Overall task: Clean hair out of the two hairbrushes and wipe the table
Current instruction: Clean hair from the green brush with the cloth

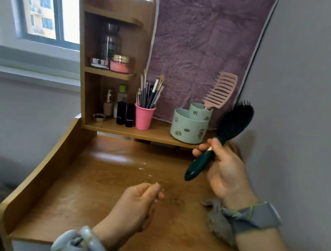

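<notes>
My right hand (223,173) grips the handle of a dark green paddle hairbrush (228,132), held up over the right side of the wooden table (87,210) with its bristles facing left. My left hand (138,203) hovers low over the table's middle, fingertips pinched together; whether hair is between them I cannot tell. A pink vented hairbrush (219,92) stands handle-down in a mint green holder (187,128) on the raised shelf. A grey cloth (218,221) lies crumpled on the table under my right wrist. White specks and faint hair strands (175,200) lie on the tabletop.
A pink cup of makeup brushes (144,115) stands on the shelf, with lipsticks and bottles (122,111) to its left in a wooden organiser (106,52). A purple cloth (204,45) hangs on the back wall. A grey wall closes the right side.
</notes>
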A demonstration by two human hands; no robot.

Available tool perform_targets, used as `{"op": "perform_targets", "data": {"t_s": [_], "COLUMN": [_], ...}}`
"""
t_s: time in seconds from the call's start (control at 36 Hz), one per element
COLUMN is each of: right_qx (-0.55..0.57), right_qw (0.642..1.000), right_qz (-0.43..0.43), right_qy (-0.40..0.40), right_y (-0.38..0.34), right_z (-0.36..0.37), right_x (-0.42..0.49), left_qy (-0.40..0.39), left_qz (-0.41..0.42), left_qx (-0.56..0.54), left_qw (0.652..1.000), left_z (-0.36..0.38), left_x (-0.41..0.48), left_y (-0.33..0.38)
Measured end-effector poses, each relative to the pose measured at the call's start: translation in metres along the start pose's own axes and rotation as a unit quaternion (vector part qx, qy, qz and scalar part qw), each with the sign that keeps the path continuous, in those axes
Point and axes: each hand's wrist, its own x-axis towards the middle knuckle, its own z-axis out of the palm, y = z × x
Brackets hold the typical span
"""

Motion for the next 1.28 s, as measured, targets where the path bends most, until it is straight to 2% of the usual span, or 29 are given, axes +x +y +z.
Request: {"op": "perform_targets", "data": {"t_s": [0.11, 0.22, 0.36, 0.5, 0.58, 0.64, 0.69, 0.92, 1.11, 1.28], "right_qx": [-0.058, -0.042, -0.074, -0.147, -0.150, -0.169, -0.175, -0.149, -0.143, -0.099], "right_qw": [0.997, 0.998, 0.996, 0.985, 0.984, 0.982, 0.982, 0.987, 0.988, 0.995], "right_qz": [-0.031, -0.030, -0.047, -0.086, -0.092, -0.080, -0.063, -0.046, -0.053, -0.029], "right_qy": [-0.031, -0.038, -0.020, -0.028, -0.033, -0.033, -0.038, -0.028, -0.011, 0.004], "right_y": [0.000, 0.006, 0.020, 0.034, 0.031, 0.026, 0.024, 0.024, 0.023, 0.028], "right_z": [-0.006, 0.000, 0.009, 0.019, 0.018, 0.016, 0.014, 0.014, 0.016, 0.016], "right_x": [-0.001, -0.006, -0.010, -0.021, -0.023, -0.022, -0.021, -0.019, -0.017, -0.015], "left_qy": [0.028, -0.018, -0.079, -0.052, -0.048, -0.088, -0.123, -0.128, -0.074, -0.038], "left_qz": [-0.008, 0.002, -0.023, 0.019, 0.005, -0.029, -0.044, -0.041, -0.051, -0.005], "left_qx": [0.074, 0.150, 0.052, 0.025, -0.095, -0.199, -0.247, -0.234, -0.217, -0.151], "left_qw": [0.997, 0.988, 0.995, 0.998, 0.994, 0.976, 0.960, 0.963, 0.972, 0.988], "left_z": [-0.014, -0.014, 0.001, 0.015, 0.017, 0.014, 0.010, 0.007, 0.005, 0.007], "left_x": [0.013, 0.017, 0.012, 0.012, 0.012, 0.012, 0.012, 0.014, 0.014, 0.015], "left_y": [0.004, 0.009, 0.013, 0.013, 0.013, 0.014, 0.018, 0.019, 0.026, 0.027]}}
